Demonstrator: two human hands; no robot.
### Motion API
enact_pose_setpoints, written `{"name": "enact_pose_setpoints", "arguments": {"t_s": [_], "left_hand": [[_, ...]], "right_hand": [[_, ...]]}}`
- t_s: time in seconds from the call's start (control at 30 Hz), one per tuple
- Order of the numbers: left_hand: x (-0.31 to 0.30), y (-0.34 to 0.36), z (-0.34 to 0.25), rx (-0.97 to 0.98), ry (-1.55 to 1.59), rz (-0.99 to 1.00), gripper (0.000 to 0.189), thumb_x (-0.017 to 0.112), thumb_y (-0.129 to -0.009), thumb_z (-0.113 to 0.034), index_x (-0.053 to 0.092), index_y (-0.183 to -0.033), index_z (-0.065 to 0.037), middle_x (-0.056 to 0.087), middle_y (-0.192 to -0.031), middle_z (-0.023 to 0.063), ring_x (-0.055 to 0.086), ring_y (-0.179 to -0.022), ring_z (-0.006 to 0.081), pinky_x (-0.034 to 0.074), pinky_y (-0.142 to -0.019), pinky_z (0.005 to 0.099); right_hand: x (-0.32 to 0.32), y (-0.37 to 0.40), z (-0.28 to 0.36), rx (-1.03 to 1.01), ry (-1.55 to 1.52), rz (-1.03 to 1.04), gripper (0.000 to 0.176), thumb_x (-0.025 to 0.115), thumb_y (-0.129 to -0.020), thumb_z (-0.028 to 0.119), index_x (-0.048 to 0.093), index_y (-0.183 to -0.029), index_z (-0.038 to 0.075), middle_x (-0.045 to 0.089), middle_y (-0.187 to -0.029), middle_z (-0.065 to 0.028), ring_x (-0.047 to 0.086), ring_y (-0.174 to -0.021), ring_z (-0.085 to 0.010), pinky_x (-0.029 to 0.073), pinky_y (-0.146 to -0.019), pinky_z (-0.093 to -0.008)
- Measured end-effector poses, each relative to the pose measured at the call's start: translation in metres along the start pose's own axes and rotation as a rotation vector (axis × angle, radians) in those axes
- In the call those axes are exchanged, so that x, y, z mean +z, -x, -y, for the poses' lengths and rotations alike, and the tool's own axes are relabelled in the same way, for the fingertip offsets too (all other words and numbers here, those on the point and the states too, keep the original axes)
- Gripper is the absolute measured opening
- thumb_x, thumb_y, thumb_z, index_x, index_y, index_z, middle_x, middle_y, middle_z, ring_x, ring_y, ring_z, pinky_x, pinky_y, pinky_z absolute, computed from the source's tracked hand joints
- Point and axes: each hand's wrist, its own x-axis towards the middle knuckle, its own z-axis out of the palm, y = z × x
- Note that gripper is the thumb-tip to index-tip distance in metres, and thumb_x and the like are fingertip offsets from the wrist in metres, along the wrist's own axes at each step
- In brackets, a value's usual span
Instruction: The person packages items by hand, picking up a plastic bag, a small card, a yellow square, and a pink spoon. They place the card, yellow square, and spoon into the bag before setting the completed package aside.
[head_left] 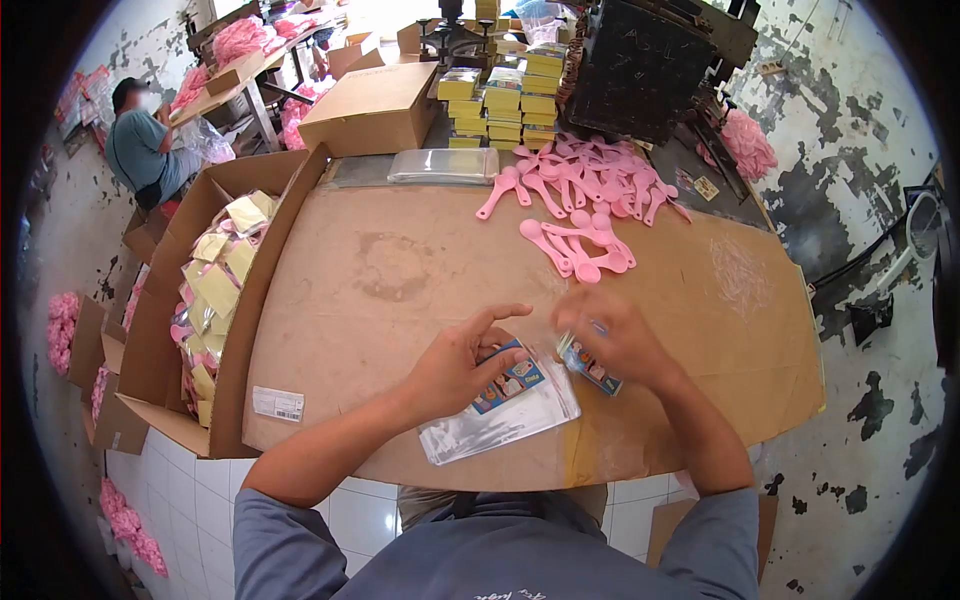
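My left hand (458, 362) has its thumb on a blue printed card (512, 384), index finger stretched out above it. Beneath that card lies a stack of clear plastic bags (480, 437). Just to the right, my right hand (615, 340) is smeared by motion, with its fingers curled down over a small stack of similar blue cards (598, 377). Whether it grips any of them cannot be made out. Farther up the table are a few pink spoons (575, 245), with a larger heap of pink spoons (610, 175) behind them.
On my left stands an open carton (270, 270) of packed pouches. At the back are a closed cardboard box (370, 105), clear plastic packaging (443, 165), yellow-edged card stacks (505, 100) and a black machine (640, 70). A person (150, 145) sits at far left.
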Motion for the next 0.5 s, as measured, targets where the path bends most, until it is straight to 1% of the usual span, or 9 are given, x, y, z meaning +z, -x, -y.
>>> {"name": "enact_pose_setpoints", "arguments": {"t_s": [0.03, 0.13, 0.2, 0.23, 0.33, 0.43, 0.5], "left_hand": [[0.000, 0.000, 0.000, -0.003, 0.018, -0.004, 0.049, 0.064, -0.104, -0.008, 0.045, -0.150, -0.005, 0.074, -0.094, 0.0059, 0.064, -0.083, 0.0050, 0.053, -0.073, 0.0226], [-0.003, -0.001, -0.002, -0.020, 0.071, -0.005, 0.047, 0.063, -0.105, -0.011, 0.046, -0.149, -0.005, 0.072, -0.090, 0.0027, 0.060, -0.078, 0.0030, 0.049, -0.068, 0.0222], [-0.003, -0.002, -0.003, -0.045, 0.109, 0.003, 0.046, 0.062, -0.106, -0.013, 0.047, -0.148, -0.004, 0.071, -0.088, 0.0011, 0.057, -0.075, 0.0022, 0.047, -0.067, 0.0222], [-0.005, -0.001, -0.004, -0.052, 0.084, 0.022, 0.046, 0.062, -0.106, -0.013, 0.047, -0.148, -0.004, 0.071, -0.089, 0.0015, 0.058, -0.077, 0.0023, 0.047, -0.068, 0.0220], [-0.010, -0.001, -0.005, -0.072, 0.054, 0.056, 0.045, 0.062, -0.106, -0.013, 0.047, -0.147, -0.003, 0.073, -0.092, 0.0030, 0.062, -0.081, 0.0031, 0.049, -0.072, 0.0217], [-0.011, -0.003, 0.000, -0.077, 0.111, 0.036, 0.046, 0.063, -0.105, -0.012, 0.047, -0.147, -0.003, 0.075, -0.095, 0.0053, 0.066, -0.087, 0.0046, 0.052, -0.076, 0.0219], [-0.012, -0.004, 0.001, -0.062, 0.141, 0.014, 0.046, 0.064, -0.105, -0.011, 0.047, -0.147, -0.003, 0.076, -0.099, 0.0069, 0.068, -0.090, 0.0059, 0.054, -0.079, 0.0227]], "right_hand": [[-0.007, -0.010, -0.012, 0.064, 0.049, -0.064, 0.024, 0.067, -0.098, 0.022, 0.074, -0.104, 0.000, 0.070, -0.103, -0.0143, 0.065, -0.104, -0.0295, 0.051, -0.094, -0.0401], [-0.019, -0.043, -0.046, 0.025, 0.560, -0.242, 0.024, 0.067, -0.094, 0.021, 0.073, -0.106, 0.001, 0.070, -0.104, -0.0164, 0.066, -0.105, -0.0321, 0.051, -0.092, -0.0423], [-0.016, -0.055, -0.057, 0.072, 0.664, -0.183, 0.025, 0.068, -0.091, 0.019, 0.072, -0.109, 0.001, 0.071, -0.103, -0.0172, 0.066, -0.101, -0.0341, 0.052, -0.090, -0.0450], [-0.016, -0.058, -0.059, 0.097, 0.714, -0.152, 0.027, 0.069, -0.090, 0.019, 0.071, -0.110, 0.001, 0.071, -0.102, -0.0176, 0.067, -0.100, -0.0350, 0.053, -0.088, -0.0463], [-0.017, -0.065, -0.057, 0.213, 0.518, -0.187, 0.029, 0.070, -0.086, 0.016, 0.070, -0.110, 0.001, 0.071, -0.098, -0.0180, 0.068, -0.092, -0.0354, 0.054, -0.084, -0.0464], [-0.028, -0.059, -0.054, 0.172, 0.435, -0.201, 0.032, 0.069, -0.085, 0.009, 0.071, -0.116, 0.001, 0.070, -0.089, -0.0109, 0.068, -0.083, -0.0215, 0.055, -0.076, -0.0365], [-0.042, -0.051, -0.035, 0.274, 0.266, 0.027, 0.041, 0.070, -0.086, 0.002, 0.066, -0.126, 0.000, 0.067, -0.090, -0.0067, 0.066, -0.084, -0.0152, 0.054, -0.076, -0.0308]]}}
